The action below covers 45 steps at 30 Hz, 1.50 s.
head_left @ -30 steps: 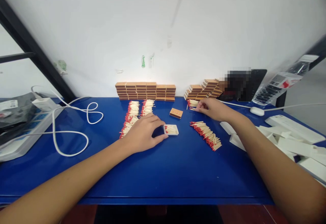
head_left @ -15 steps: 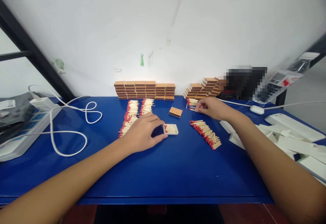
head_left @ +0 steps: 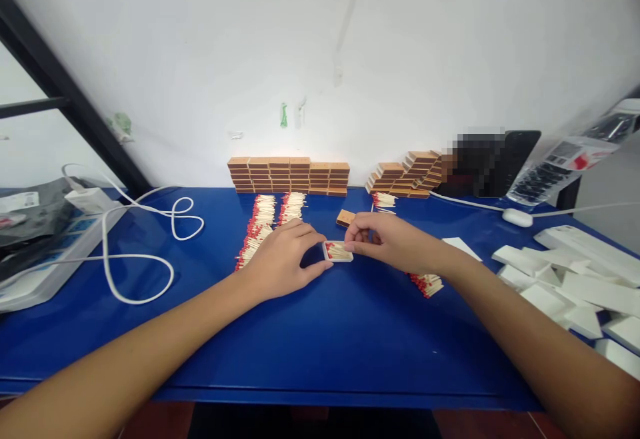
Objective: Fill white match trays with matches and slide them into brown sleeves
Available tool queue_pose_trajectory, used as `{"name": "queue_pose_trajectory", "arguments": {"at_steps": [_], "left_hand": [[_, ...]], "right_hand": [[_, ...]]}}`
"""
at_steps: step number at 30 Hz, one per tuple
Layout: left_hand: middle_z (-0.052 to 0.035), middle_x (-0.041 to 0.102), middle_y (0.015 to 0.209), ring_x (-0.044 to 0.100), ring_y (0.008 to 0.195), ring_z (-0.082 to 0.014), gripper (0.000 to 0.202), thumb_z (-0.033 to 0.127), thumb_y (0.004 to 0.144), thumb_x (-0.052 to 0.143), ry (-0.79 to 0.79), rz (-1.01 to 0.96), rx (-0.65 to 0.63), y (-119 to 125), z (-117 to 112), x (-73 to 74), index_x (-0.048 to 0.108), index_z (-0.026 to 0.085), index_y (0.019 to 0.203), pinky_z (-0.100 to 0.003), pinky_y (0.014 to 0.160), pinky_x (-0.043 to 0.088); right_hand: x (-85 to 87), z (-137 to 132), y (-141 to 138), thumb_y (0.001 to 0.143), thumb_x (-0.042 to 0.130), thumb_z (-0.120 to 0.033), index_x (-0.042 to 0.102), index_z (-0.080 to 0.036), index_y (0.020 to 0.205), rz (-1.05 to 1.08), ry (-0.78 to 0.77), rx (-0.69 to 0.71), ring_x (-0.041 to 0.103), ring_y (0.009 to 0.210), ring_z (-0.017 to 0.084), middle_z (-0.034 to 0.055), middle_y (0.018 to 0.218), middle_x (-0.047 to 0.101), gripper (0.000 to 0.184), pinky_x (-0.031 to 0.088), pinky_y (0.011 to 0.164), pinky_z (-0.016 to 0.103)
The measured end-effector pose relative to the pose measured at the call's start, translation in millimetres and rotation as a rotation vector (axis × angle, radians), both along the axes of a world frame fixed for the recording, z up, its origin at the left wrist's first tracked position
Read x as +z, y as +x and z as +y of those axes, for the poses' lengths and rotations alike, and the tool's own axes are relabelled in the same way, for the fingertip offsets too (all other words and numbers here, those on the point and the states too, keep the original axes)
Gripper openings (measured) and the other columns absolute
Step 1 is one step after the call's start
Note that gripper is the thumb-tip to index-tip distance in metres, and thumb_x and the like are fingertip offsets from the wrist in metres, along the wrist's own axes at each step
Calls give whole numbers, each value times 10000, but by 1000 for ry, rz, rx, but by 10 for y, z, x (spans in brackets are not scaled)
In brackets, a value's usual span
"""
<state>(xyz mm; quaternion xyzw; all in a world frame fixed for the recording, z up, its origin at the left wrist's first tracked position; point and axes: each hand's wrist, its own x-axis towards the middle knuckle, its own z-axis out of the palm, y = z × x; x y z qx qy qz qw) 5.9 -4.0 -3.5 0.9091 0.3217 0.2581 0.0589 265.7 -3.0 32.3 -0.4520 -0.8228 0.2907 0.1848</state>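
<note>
A small white matchbox tray point(head_left: 341, 258) lies on the blue table with red-headed matches point(head_left: 335, 250) in it. My left hand point(head_left: 281, 259) grips its left end between thumb and fingers. Over the tray's right end, my right hand point(head_left: 387, 239) pinches matches by their pale ends, fingertips close together. Just behind it sits an orange matchbox sleeve point(head_left: 344, 216), partly covered by that hand. Rows of loose matches point(head_left: 263, 216) lie beyond my left hand. One match pile point(head_left: 427, 284) shows under my right wrist, and a smaller match pile point(head_left: 384, 200) lies farther back.
Stacked matchboxes point(head_left: 289, 176) line the wall, with a slanting matchbox stack point(head_left: 413, 174) to their right. White trays point(head_left: 570, 286) are heaped at right. A plastic bottle point(head_left: 555, 159) leans there. A white cable point(head_left: 107, 252) and power strip point(head_left: 65, 259) occupy the left.
My right hand has moved from the small back pile of matches toward me and left, onto the tray. My left hand stays on the tray. The view has shifted slightly.
</note>
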Motion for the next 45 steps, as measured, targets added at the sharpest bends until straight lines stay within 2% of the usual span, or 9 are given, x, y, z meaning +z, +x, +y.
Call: {"name": "queue_pose_trajectory", "arguments": {"at_steps": [6,11,15,22,29,33,38,41,45], "left_hand": [[-88,723,1113,654,1087,-298,306,381,960,764,-13,5,-1,-2,-11,4,700,189,1189,-491,967,556],[-85,721,1122,654,1095,-298,304,389,964,758,-11,-4,-13,-1,-3,-6,695,203,1196,-489,973,555],[-90,723,1119,657,1096,-300,298,384,965,757,-5,-5,-18,4,-2,6,696,198,1190,-489,977,555],[-89,726,1107,654,1072,-294,293,383,963,761,-4,2,-21,1,-15,20,700,183,1169,-483,955,561],[-86,726,1110,655,1066,-292,293,396,970,753,-13,2,-24,2,-9,16,697,195,1175,-476,954,561],[-89,728,1106,655,1065,-294,300,397,971,751,-2,5,-31,4,-11,13,697,188,1180,-481,954,562],[-91,728,1108,656,1075,-295,292,399,976,741,-15,1,-24,7,-15,17,698,197,1184,-485,960,563],[-88,727,1104,657,1071,-297,287,399,981,735,-12,5,-27,7,-10,19,701,203,1188,-487,964,559],[-92,722,1114,654,1082,-299,298,393,977,742,-31,27,-15,-3,0,14,703,196,1197,-492,972,558]], "right_hand": [[-112,-22,-47,959,635,-424,698,-212,913,-35,-41,41,539,681,163,21,812,654,226,418,601,302],[-124,12,-37,973,629,-400,708,-221,897,32,69,14,543,676,158,13,789,642,210,433,623,302],[-137,22,-36,957,660,-344,738,-226,911,1,164,32,549,682,155,14,797,627,149,428,634,298],[-110,-30,-74,975,646,-334,750,-225,929,-35,139,63,567,718,160,32,865,630,158,432,642,290],[-98,-14,-56,972,634,-278,764,-231,977,-67,189,88,549,707,157,26,851,610,138,419,647,290],[-93,-23,-80,963,649,-323,749,-215,894,-112,177,45,551,710,166,33,825,628,162,410,626,293],[-90,-19,-75,977,628,-376,736,-222,869,-68,179,52,549,680,161,31,804,646,216,411,617,295],[-63,85,62,962,641,-439,741,-227,874,-4,215,-57,546,654,165,27,761,655,251,415,625,310],[-78,374,473,938,641,-452,743,-212,882,-50,337,-364,560,660,193,51,729,673,268,404,625,332]]}}
